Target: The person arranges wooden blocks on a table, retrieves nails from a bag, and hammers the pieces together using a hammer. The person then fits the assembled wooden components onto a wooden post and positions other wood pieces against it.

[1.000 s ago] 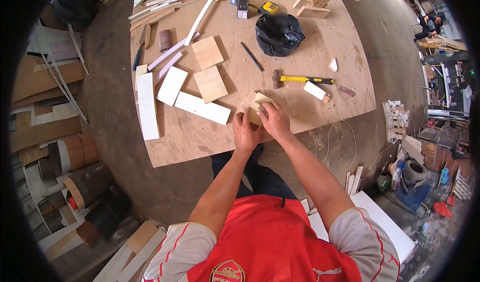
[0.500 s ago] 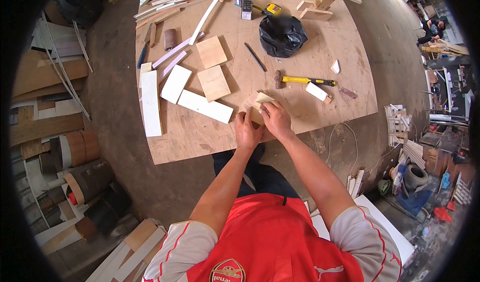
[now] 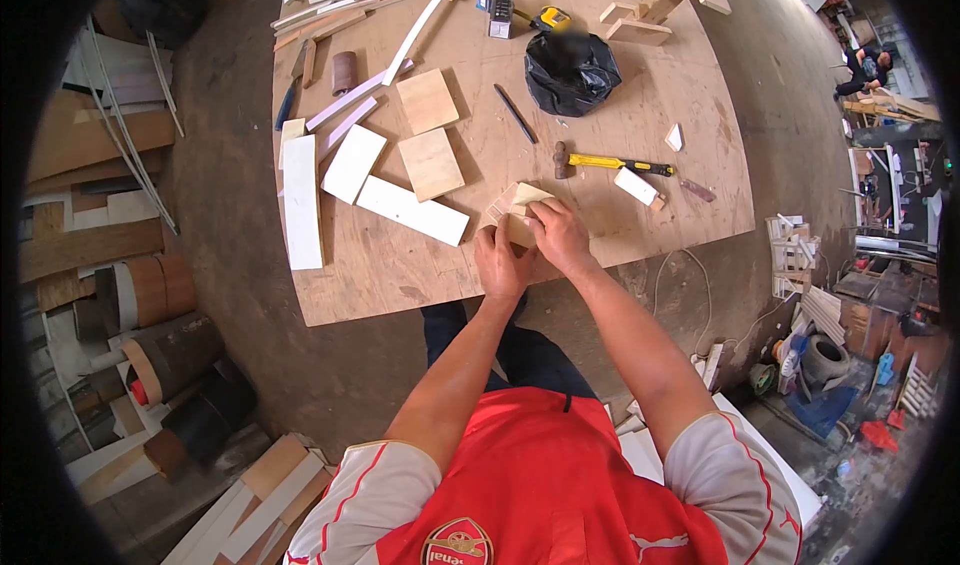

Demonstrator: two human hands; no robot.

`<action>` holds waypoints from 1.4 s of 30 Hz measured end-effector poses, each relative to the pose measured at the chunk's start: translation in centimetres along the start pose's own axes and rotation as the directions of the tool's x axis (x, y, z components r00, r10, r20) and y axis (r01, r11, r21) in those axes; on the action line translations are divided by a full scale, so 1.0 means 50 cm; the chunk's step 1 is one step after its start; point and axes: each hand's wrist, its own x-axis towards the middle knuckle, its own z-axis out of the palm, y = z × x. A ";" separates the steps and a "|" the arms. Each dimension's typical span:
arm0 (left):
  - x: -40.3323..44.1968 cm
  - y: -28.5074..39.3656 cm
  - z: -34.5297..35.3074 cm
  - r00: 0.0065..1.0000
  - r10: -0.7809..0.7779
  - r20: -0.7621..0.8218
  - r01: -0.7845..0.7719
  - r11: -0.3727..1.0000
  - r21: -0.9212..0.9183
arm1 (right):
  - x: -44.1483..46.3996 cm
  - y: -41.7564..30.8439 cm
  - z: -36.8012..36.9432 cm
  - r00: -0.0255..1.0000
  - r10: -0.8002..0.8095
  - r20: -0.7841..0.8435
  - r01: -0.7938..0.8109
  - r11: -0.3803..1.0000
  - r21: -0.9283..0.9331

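The right hand point(image 3: 556, 227) has its fingers bent in, and it looks like the thumb and fingertips pinch the edge of a small pale piece point(image 3: 533, 195). The left hand point(image 3: 503, 262) is just beside it, with its fingers close together and their tips down on the work. I cannot tell if the left hand pinches something or only pushes on it, because the back of the hand hides the thumb side.

The pale piece is in front of both hands, near the front edge of the table point(image 3: 400, 283). The right hand is the nearer one, and the piece sits ahead of it and a bit to its left. From the left hand, the piece is ahead and to the right. A pinkish flat patch with thin lines point(image 3: 498, 208) is next to the pale piece, on the left side, just past the left fingertips. The patch slants, with its far end leaning to the right. The fingers cover too much to tell which way the pale piece is longest.

Farther out, the hammer point(image 3: 600, 162) lies ahead and to the right, with its head toward the hands' side and its yellow and black handle pointing right. A white block point(image 3: 637, 187) is near the handle. On the left are a long white board point(image 3: 412, 210) and two square wood pieces, the near one point(image 3: 432, 165) and the far one point(image 3: 428, 102). A black bag point(image 3: 572, 75) sits well ahead, near a yellow tape measure point(image 3: 553, 18)
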 end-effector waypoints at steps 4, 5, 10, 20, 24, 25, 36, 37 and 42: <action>-0.001 0.001 0.002 1.000 -0.009 0.000 0.009 1.000 0.011 | -0.001 0.001 0.002 1.000 -0.011 -0.012 0.011 1.000 0.012; -0.002 0.002 0.002 1.000 -0.014 -0.001 0.014 1.000 0.009 | -0.001 0.000 0.002 1.000 -0.010 -0.014 0.010 1.000 0.007; 0.000 0.016 -0.008 1.000 -0.017 -0.006 0.017 1.000 0.022 | -0.001 -0.005 0.006 1.000 0.021 -0.014 -0.022 0.999 -0.035; -0.011 0.007 0.009 0.999 -0.045 0.020 0.045 0.999 -0.003 | -0.008 -0.010 0.007 0.999 0.030 -0.031 -0.031 0.999 -0.011; -0.011 -0.001 0.017 1.000 -0.026 -0.006 0.026 1.000 -0.010 | -0.007 -0.013 0.006 0.999 0.045 -0.026 -0.045 0.999 0.001; -0.013 -0.004 0.019 1.000 -0.017 -0.011 0.017 1.000 -0.009 | -0.008 -0.016 0.003 0.999 0.048 -0.023 -0.048 0.999 0.003; -0.010 0.000 0.012 1.000 -0.025 0.013 0.025 1.000 0.000 | -0.008 -0.023 -0.010 0.999 0.044 0.002 -0.044 0.999 0.016; -0.010 0.000 0.012 1.000 -0.027 0.013 0.027 1.000 0.002 | -0.008 -0.023 -0.011 0.999 0.041 0.004 -0.041 0.999 0.016; -0.011 -0.004 0.014 1.000 -0.016 0.021 0.016 1.000 0.007 | -0.009 -0.017 -0.003 0.999 0.021 -0.025 -0.021 1.000 -0.008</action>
